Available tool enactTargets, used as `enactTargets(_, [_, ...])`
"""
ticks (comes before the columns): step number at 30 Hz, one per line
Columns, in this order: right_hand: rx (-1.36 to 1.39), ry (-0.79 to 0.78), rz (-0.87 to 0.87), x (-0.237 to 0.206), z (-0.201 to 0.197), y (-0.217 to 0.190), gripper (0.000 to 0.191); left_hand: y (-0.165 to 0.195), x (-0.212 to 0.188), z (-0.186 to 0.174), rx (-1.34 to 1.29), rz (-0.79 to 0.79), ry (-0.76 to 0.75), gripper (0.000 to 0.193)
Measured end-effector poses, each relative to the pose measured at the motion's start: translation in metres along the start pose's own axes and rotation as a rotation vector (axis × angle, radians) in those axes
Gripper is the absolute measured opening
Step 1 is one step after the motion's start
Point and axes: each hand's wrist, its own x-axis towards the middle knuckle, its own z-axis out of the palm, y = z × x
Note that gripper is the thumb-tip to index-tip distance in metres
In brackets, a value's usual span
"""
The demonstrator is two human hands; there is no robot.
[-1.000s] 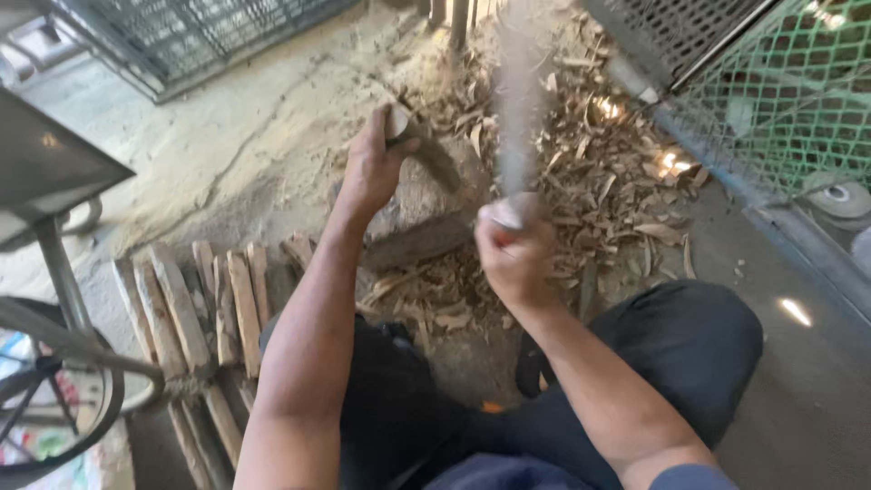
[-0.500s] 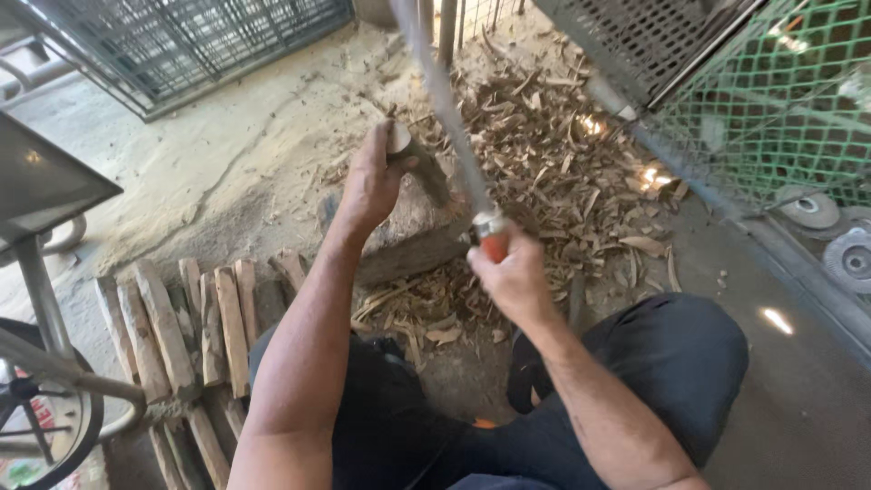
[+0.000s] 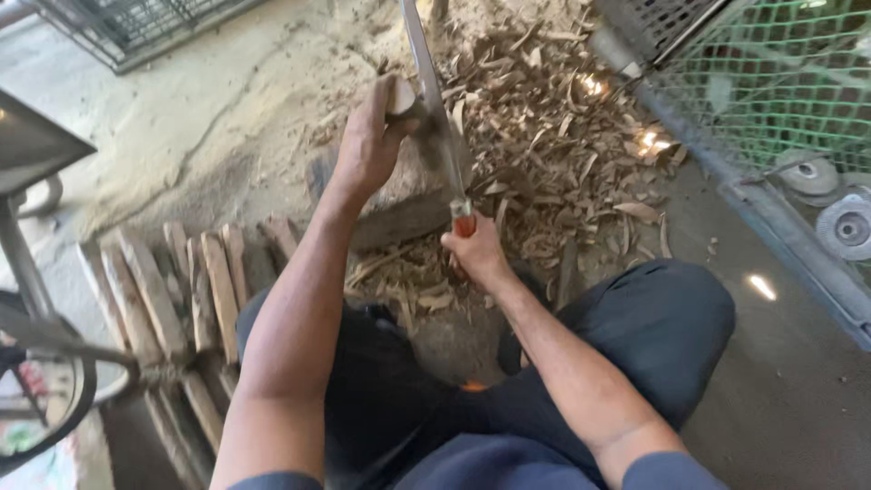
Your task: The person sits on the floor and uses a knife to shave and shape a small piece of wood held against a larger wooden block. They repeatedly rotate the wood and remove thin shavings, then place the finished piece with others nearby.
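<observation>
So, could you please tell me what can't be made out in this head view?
- Long blade: tip cut off by the top edge.
- Wood piece: mostly hidden by the left hand.
- Blade handle: mostly hidden by the right hand.
- Wheel: cut off by the left edge.

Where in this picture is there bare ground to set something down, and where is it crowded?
Bare: the sandy ground left of the left hand, up to the wire cage; and the dark floor between the knee and the green mesh. Crowded: the wood shavings around the long blade and right hand, and the stacked wood strips.
</observation>
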Motion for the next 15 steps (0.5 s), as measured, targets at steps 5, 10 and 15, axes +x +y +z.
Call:
enactTargets(5, [0.107, -0.010, 0.098, -0.028, -0.016, -0.061, 0.031, 0.003, 0.001, 0.002, -0.032, 0.116, -0.026, 0.047])
enactTargets(10, [-0.259, 0.363, -0.800, -0.056, -0.040, -0.102, 0.023, -0.001, -0.001, -0.002, 0.043, 0.162, 0.044, 0.048])
enactTargets(15, [0.060, 0.480, -0.728, -0.016, -0.014, -0.057, 0.009, -0.005, -0.001, -0.001, 0.100, 0.137, 0.045, 0.048])
